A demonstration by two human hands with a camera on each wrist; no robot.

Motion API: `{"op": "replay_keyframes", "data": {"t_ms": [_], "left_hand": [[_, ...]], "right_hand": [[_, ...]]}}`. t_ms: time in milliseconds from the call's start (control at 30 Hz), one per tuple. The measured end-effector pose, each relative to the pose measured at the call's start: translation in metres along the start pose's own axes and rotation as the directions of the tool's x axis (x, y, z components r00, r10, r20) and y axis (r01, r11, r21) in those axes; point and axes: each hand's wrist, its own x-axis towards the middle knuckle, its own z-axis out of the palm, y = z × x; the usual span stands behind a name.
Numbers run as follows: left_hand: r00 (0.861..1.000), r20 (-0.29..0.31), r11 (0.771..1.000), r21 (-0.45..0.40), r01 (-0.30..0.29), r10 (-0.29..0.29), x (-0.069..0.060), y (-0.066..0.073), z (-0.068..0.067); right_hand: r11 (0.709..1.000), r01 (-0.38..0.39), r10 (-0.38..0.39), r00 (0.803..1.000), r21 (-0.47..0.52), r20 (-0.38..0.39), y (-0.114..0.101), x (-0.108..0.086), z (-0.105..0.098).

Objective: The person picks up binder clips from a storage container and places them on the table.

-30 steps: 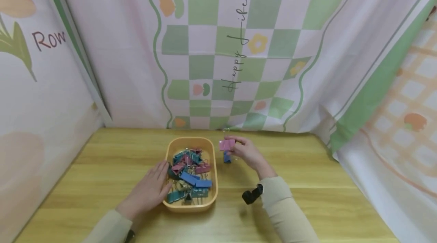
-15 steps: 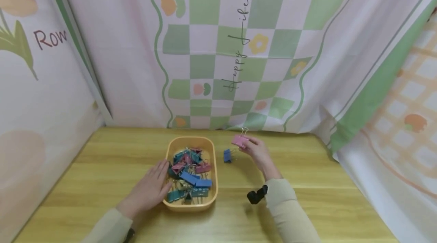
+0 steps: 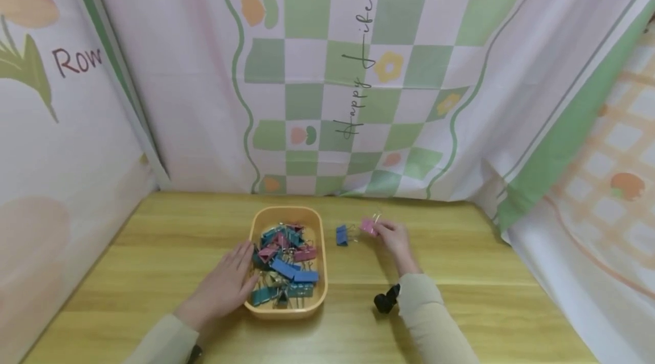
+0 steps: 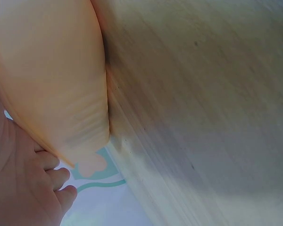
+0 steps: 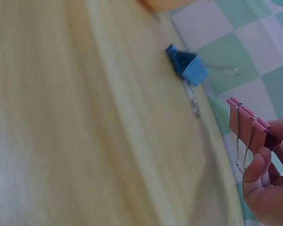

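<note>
Between its thumb and fingers, my right hand (image 3: 397, 242) pinches a pink binder clip (image 3: 368, 226), right of a blue binder clip (image 3: 341, 235) that lies on the table. The right wrist view shows the pink clip (image 5: 247, 125) at the fingertips of the hand (image 5: 271, 183), its wire handles visible, and the blue clip (image 5: 187, 66) apart from it. My left hand (image 3: 221, 284) rests with extended fingers against the left side of a yellow tray (image 3: 286, 314). In the left wrist view, the hand (image 4: 26, 183) touches the tray's outer wall (image 4: 56, 84).
Inside the tray lies a pile of teal, pink and blue binder clips (image 3: 284, 267). The wooden table (image 3: 169, 239) meets a checked curtain (image 3: 353, 102) at its back edge, with more printed curtains at both sides.
The right hand has carried the pink clip to the right, away from the blue clip, and lowered it since the half-second-old frame. The left hand has stayed on the tray.
</note>
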Motion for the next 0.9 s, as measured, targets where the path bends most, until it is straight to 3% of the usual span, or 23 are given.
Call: {"op": "replay_keyframes", "data": {"t_ms": [133,333,533,900], "left_hand": [[1.0,0.003,1.0,-0.001,0.002,-0.002,-0.001,0.0,0.0],[1.0,-0.007,1.0,0.008,0.005,-0.004,0.0,-0.001,0.001],[1.0,0.005,1.0,-0.005,0.011,-0.011,-0.003,0.001,0.002],[1.0,-0.012,1.0,-0.005,0.004,-0.004,-0.001,0.0,0.001]], "right_hand": [[0.996,-0.03,0.028,0.999,-0.082,-0.036,0.008,0.002,0.0],[0.995,-0.036,0.03,0.998,-0.095,-0.062,0.014,0.005,0.0],[0.995,-0.007,0.004,0.999,-0.103,-0.033,0.017,0.003,0.003],[0.99,-0.029,0.032,0.999,-0.14,0.019,0.019,0.0,0.004]]}}
